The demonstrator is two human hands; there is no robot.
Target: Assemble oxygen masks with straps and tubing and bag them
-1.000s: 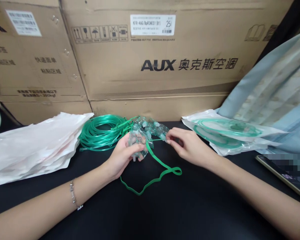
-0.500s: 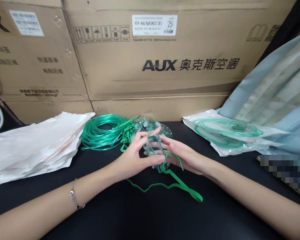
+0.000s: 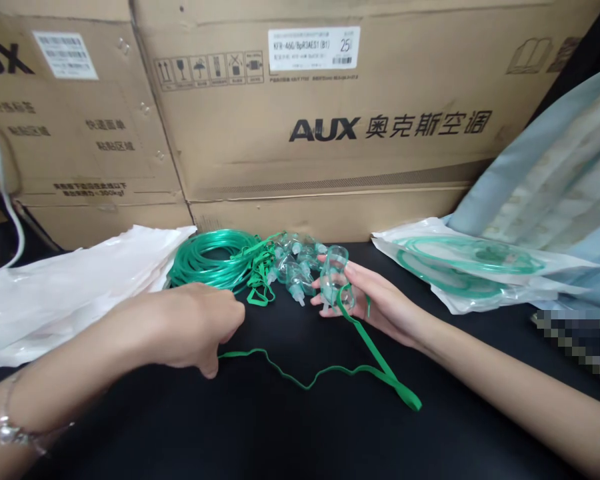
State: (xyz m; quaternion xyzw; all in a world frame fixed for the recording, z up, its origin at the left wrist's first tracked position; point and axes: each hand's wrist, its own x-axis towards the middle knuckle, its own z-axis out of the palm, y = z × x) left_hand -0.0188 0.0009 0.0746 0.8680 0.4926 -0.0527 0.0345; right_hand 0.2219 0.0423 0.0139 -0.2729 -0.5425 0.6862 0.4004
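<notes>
A clear oxygen mask (image 3: 334,277) rests in my right hand (image 3: 375,293), whose fingers wrap its far side and thumb its near side. From the mask a green elastic strap (image 3: 367,340) runs down to a fold and then left across the black table. At that strap's left end is my left hand (image 3: 195,327), its fingers curled and thumb pointing down; the fingertips' hold is mostly hidden by the back of the hand. Behind the hands lies a pile of clear masks (image 3: 300,267), with tangled green straps (image 3: 261,273) at its left.
Coiled green tubing (image 3: 213,257) lies left of the mask pile. Stacked white packages (image 3: 95,273) are at the left, partly behind my left arm. Clear bags with green tubing (image 3: 460,267) sit at the right by a light blue cloth (image 3: 520,180). Large cardboard boxes (image 3: 240,160) stand behind.
My left hand has let go of the mask and moved left and down to the end of the strap. The mask stays in my right hand. The view has shifted slightly.
</notes>
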